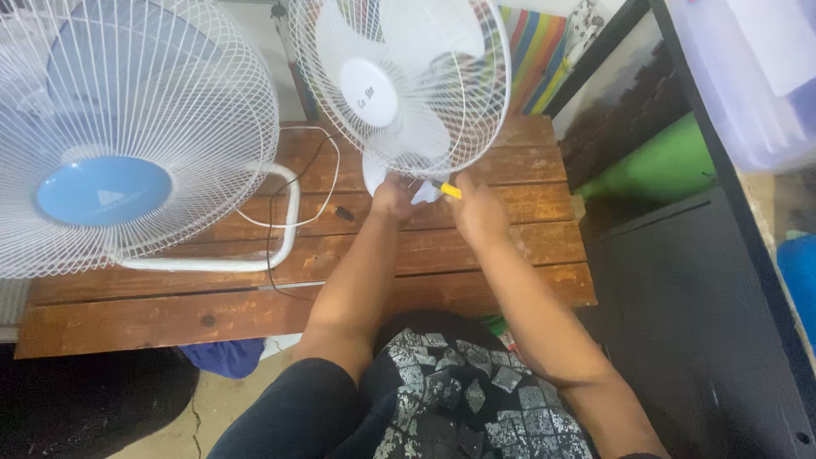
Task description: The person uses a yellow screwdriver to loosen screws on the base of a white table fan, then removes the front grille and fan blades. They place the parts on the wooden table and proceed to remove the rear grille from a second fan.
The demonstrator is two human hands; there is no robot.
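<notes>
A small white fan (399,81) with a wire grille stands upright at the far middle of a wooden slat table (255,302). My left hand (393,200) grips the fan's white base just under the grille. My right hand (478,212) is closed on a yellow-handled screwdriver (449,189), whose tip points left at the bottom of the fan. The fan's base is mostly hidden by my hands.
A larger white fan (127,127) with a blue hub and white tube stand fills the table's left. A black cord (280,212) and a white cord cross the boards. A dark cabinet (680,289) stands right, a green roll (663,166) behind it.
</notes>
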